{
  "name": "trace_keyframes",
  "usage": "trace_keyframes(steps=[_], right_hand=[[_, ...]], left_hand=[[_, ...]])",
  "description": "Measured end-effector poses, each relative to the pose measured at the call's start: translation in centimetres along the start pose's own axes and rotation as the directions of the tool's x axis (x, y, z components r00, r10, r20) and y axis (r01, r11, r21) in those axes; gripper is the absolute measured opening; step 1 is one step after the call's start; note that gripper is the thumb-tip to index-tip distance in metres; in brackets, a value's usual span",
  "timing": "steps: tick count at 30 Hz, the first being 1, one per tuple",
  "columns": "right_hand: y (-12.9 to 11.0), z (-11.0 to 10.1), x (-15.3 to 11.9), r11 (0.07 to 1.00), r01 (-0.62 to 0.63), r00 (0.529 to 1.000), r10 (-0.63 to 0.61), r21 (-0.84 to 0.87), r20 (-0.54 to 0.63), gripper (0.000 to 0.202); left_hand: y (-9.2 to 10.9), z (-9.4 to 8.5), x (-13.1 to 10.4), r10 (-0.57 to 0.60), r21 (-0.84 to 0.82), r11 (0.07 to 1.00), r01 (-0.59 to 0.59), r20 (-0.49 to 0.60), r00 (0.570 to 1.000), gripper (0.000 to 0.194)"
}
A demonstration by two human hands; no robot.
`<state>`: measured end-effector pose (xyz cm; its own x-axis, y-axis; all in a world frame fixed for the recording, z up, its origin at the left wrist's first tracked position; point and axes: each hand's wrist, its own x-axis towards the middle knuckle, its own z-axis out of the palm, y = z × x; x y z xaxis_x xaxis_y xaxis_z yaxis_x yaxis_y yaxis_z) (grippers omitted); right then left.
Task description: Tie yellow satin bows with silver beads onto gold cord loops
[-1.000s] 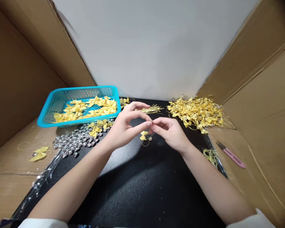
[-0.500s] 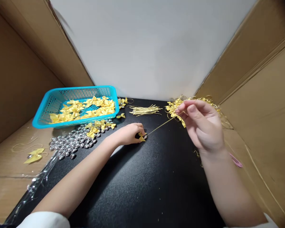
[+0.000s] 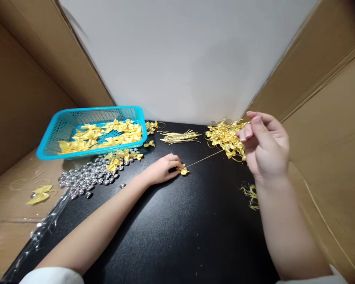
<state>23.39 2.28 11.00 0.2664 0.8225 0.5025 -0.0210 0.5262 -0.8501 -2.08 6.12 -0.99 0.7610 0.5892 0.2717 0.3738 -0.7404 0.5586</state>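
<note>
Near the middle of the black table, my left hand (image 3: pixel 165 169) pinches a yellow ribbon bow (image 3: pixel 183 170) that has a shiny bead on it. A thin gold cord (image 3: pixel 205 158) runs taut from the bow up and to the right. Raised at the right, my right hand (image 3: pixel 268 146) has its fingers closed on the cord; the cord's end is hidden there. Behind that hand lies a heap of finished-looking yellow bows with cord loops (image 3: pixel 225 136).
A blue basket (image 3: pixel 90 149) of yellow bows stands at the left. Silver beads (image 3: pixel 88 177) lie before it, with bows on top. A bundle of gold cords (image 3: pixel 180 137) is at the back, cord scraps (image 3: pixel 251 193) at the right. Cardboard walls (image 3: pixel 328 130) flank the table.
My right hand has moved right and slightly up, drawing the cord out longer. My left hand and the bow have shifted a little right. The cord scraps have come into clearer view.
</note>
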Motion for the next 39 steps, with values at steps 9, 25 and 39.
trace_keyframes(steps=[9, 25, 39], right_hand=[[0.9, 0.1, 0.2, 0.989, -0.142, 0.990, 0.143, 0.047, -0.019, 0.013], [-0.4, 2.1, -2.6, 0.871, -0.022, 0.895, 0.236, -0.490, 0.379, 0.008], [6.7, 3.1, -3.7, 0.901, -0.141, 0.648, 0.398, -0.411, 0.650, 0.031]], left_hand=[[0.7, 1.5, -0.3, -0.215, -0.225, 0.960, 0.166, -0.211, 0.954, 0.025], [2.2, 1.7, 0.2, -0.573, -0.847, 0.462, 0.263, -0.058, 0.817, 0.023], [1.5, 1.9, 0.0, -0.478, -0.885, 0.427, 0.183, -0.049, 0.877, 0.018]])
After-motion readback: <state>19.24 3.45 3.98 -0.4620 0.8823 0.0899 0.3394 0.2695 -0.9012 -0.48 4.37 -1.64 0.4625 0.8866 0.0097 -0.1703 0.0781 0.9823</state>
